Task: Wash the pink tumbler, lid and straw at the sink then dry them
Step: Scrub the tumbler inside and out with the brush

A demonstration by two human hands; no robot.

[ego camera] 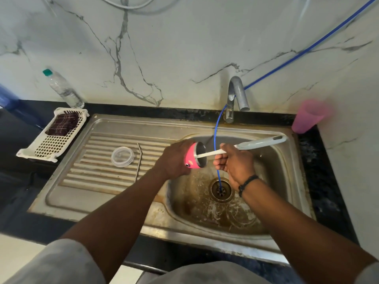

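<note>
Holding the pink tumbler sideways over the sink, left hand wrapped round it; right hand grips a brush poked inside. Lid and straw lie on the drainboard.

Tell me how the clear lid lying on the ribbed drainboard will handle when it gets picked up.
The clear lid looks like thin plastic, so probably light and fairly stiff. It lies flat across the ridges of the drainboard, so it is unlikely to roll, though a nudge might slide it along the grooves. If wet, it may be slippery; wetness cannot be judged here.
</note>
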